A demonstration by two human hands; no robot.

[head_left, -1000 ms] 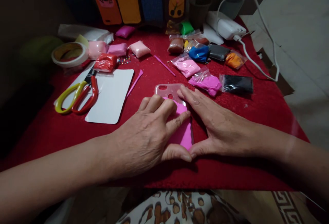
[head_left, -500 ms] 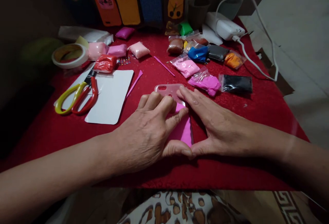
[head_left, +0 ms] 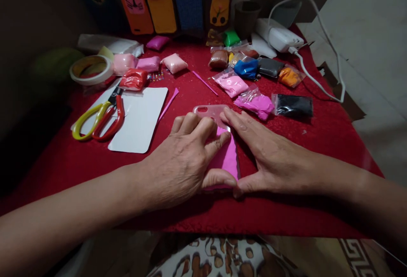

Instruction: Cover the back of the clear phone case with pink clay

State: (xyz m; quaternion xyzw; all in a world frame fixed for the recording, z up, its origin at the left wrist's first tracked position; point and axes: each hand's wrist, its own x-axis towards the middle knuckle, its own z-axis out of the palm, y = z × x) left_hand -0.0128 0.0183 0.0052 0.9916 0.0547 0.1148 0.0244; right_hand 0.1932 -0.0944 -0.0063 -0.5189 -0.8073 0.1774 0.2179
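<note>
A clear phone case (head_left: 217,111) lies on the red cloth in front of me, with a sheet of pink clay (head_left: 226,158) spread over its lower part. My left hand (head_left: 187,158) is closed over the case, its fingers curled. Its thumb and index finger press on the clay near the right edge. My right hand (head_left: 270,154) holds the case's right side, fingertips by the upper corner and thumb by the lower one, close to my left thumb. The left hand hides the case's left side.
Left lie scissors (head_left: 98,120), a white card (head_left: 140,120) and a tape roll (head_left: 91,69). A pink stick (head_left: 205,83) and several clay packets, including a black one (head_left: 294,105), lie beyond. Decorated cases (head_left: 158,4) stand behind; a white cabled device (head_left: 281,35) sits back right.
The view has shifted slightly. Both hands stay at the phone case; my left thumb and index finger have shifted slightly on the clay, and more of its lower edge shows.
</note>
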